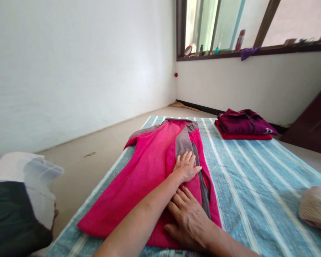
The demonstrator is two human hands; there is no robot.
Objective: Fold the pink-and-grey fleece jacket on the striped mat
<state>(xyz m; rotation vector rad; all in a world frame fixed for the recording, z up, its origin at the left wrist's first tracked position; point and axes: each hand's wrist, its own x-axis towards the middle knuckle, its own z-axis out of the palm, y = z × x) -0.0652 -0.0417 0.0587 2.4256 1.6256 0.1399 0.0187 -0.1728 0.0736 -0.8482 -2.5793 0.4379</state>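
A pink jacket [149, 160] with grey panels lies spread on the bed, its collar at the far end. One side of it is folded inward, and a grey sleeve strip [184, 141] runs along its right part. My left hand [186, 166] rests flat on that grey strip, fingers stretched out. Closer to me, my right hand [188, 216] lies palm down on the pink cloth, fingers extended, just below the left wrist. Neither hand grips anything.
A blue striped sheet [238, 171] covers the bed. Folded purple and red clothes [246, 125] are stacked at the far right. A beige cloth item [317, 208] sits at the right edge. To the left, white and dark items [18, 200] stand beside the bed. Small items line the windowsill [216, 55].
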